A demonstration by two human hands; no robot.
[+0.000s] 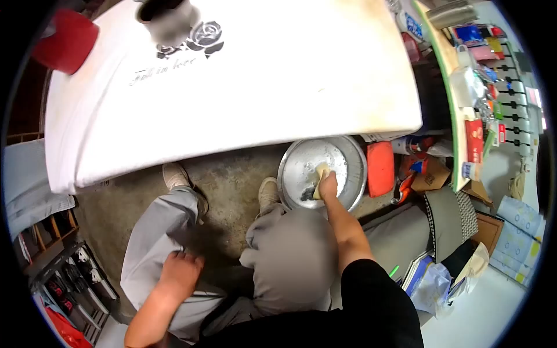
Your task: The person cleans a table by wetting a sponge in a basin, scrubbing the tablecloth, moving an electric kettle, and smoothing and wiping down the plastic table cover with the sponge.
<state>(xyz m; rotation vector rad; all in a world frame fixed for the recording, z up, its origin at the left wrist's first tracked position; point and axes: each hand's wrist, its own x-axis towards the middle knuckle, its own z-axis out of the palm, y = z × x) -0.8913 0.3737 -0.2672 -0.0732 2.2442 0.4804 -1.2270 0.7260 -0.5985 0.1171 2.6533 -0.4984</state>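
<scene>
A round metal basin (285,174) stands on the floor just under the table's front edge, with white suds or liquid inside. My right hand (329,185) reaches down into it, fingers wrapped round a pale yellow cloth (319,177). Beside the cloth, a dark patch (307,192) shows in the basin; I cannot tell what it is. My left hand (181,272) rests over my left thigh with its fingers curled, and nothing shows in it.
A table with a white cloth (261,98) fills the front, bearing a blurred metal pot (168,20) and a red container (67,43). Right of the basin stand a red object (380,169) and a cardboard box (432,174). A grey sofa (389,238) is beside me.
</scene>
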